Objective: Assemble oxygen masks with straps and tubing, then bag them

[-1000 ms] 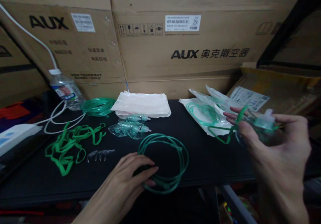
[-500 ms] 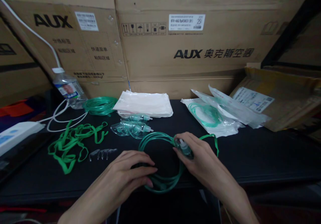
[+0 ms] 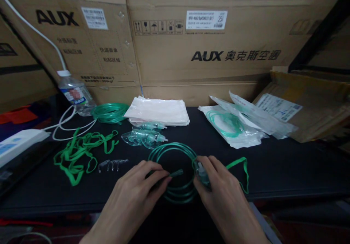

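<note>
A coil of green tubing (image 3: 175,145) lies at the front of the black table. My left hand (image 3: 146,185) pinches the tubing near one end; its connector tip (image 3: 179,172) points right, into the middle of the coil. My right hand (image 3: 218,185) is closed around a clear green-tinted oxygen mask (image 3: 202,173) with a whitish port, at the coil's right side. A green elastic strap (image 3: 243,162) trails out to the right of that hand. More clear masks (image 3: 144,136) lie just behind the coil.
At left are loose green straps (image 3: 79,154), small clear plastic pieces (image 3: 112,164), another tubing coil (image 3: 109,113), a bottle (image 3: 76,94) and a power strip (image 3: 24,142). White packets (image 3: 158,111) lie at the back, bagged tubing (image 3: 232,127) at right beside a cardboard box (image 3: 322,109).
My left hand has taken hold of the tubing's end and raised its connector into view. My right hand has moved slightly down with the mask, and the green strap has shifted right.
</note>
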A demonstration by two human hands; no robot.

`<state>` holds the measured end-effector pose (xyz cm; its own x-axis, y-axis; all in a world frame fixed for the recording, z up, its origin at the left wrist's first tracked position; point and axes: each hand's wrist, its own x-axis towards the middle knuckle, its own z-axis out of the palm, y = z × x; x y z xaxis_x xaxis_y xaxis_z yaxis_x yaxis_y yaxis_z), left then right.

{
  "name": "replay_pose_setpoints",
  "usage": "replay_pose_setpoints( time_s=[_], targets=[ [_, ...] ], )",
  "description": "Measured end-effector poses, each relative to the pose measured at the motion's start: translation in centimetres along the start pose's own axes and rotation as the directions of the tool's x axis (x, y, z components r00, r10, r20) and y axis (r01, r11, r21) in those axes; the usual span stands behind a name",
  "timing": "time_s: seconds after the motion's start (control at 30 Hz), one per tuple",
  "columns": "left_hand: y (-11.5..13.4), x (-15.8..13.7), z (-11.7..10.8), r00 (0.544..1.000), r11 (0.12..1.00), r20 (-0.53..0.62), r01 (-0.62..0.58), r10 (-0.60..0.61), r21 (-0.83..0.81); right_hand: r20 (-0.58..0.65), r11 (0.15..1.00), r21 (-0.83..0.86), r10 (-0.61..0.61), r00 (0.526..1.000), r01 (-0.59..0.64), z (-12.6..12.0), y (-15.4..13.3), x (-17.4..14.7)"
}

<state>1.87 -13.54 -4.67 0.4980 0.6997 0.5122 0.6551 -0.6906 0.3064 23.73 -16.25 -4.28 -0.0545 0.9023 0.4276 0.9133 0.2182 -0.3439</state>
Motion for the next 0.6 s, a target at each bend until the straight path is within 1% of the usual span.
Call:
replay_pose_setpoints(
  time_s=[0.13, 0.23, 0.3, 0.37, 0.43, 0.47, 0.5, 0.6],
  targets=[
    [1.4, 0.2, 1.0, 0.998, 0.997, -0.052, 0.030, -0.027, 0.070, 0.138, 0.987, 0.161, -0.019, 0.990, -0.004, -0.3, -1.7, -0.3],
    [2.1, 0.4, 1.5, 0.996, 0.991, -0.067, 0.060, -0.052, 0.123, 0.267, 0.956, 0.287, -0.014, 0.964, -0.065, -1.1, -2.1, -0.1],
    [2.3, 0.5, 1.7, 0.997, 0.988, -0.062, 0.058, -0.050, 0.142, 0.311, 0.929, 0.356, -0.018, 0.950, -0.099, -1.7, -1.8, 0.0],
    [2.3, 0.4, 1.9, 0.998, 0.987, -0.050, 0.051, -0.044, 0.150, 0.324, 0.915, 0.393, -0.040, 0.945, -0.096, -2.5, -1.3, 0.1],
    [2.2, 0.3, 2.0, 0.998, 0.987, -0.042, 0.048, -0.042, 0.154, 0.323, 0.925, 0.371, -0.049, 0.945, -0.079, -3.6, -0.8, 0.7],
    [2.2, 0.2, 2.0, 0.998, 0.987, -0.040, 0.048, -0.042, 0.154, 0.322, 0.934, 0.351, -0.049, 0.946, -0.071, -4.3, -0.5, 1.3],
    [2.1, 0.1, 2.1, 0.998, 0.987, -0.038, 0.049, -0.043, 0.153, 0.311, 0.946, 0.313, -0.023, 0.950, -0.080, -5.1, -0.2, 2.1],
    [2.2, -0.1, 2.0, 0.998, 0.989, -0.046, 0.036, -0.030, 0.143, 0.283, 0.956, 0.279, 0.003, 0.959, -0.085, -7.4, 0.3, 5.1]
  ],
)
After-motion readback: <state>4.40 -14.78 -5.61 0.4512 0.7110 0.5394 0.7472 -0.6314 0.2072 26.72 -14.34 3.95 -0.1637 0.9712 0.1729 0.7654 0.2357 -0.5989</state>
